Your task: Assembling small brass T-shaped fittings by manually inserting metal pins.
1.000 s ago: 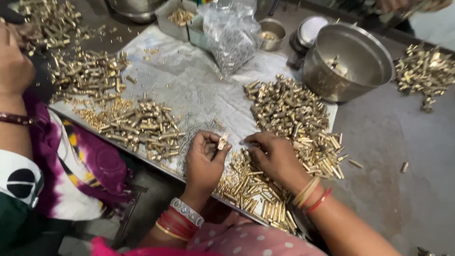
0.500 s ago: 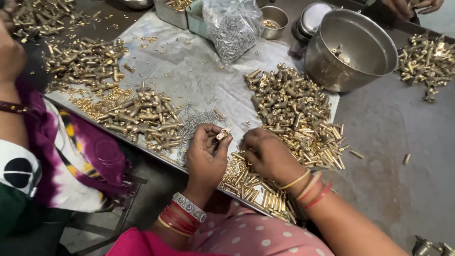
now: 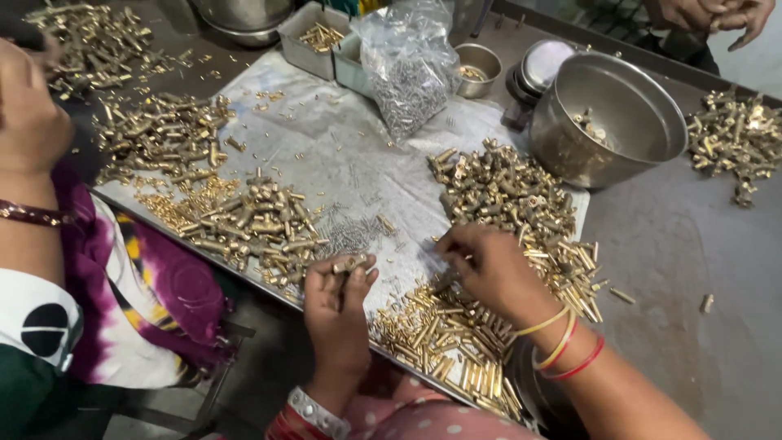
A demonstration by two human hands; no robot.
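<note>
My left hand (image 3: 338,314) is curled around a few small brass fittings (image 3: 352,263), held at the fingertips above the table's near edge. My right hand (image 3: 489,273) reaches down into a pile of slim brass pins (image 3: 440,330) with its fingers pinched on a piece there. Just beyond it lies a heap of chunkier brass parts (image 3: 509,195). Thin steel pins (image 3: 350,232) are scattered on the grey sheet (image 3: 326,151) between my hands and another brass heap (image 3: 252,220).
A large steel bowl (image 3: 611,122) stands at the back right, a clear bag of steel pins (image 3: 407,69) and small trays (image 3: 314,37) at the back. Another person's arm (image 3: 28,138) is at the left; someone's hands (image 3: 709,15) top right. More brass parts (image 3: 733,138) lie far right.
My right hand has dropped from beside my left hand down into the slim brass pin pile. My left hand stays put, still holding its fittings.
</note>
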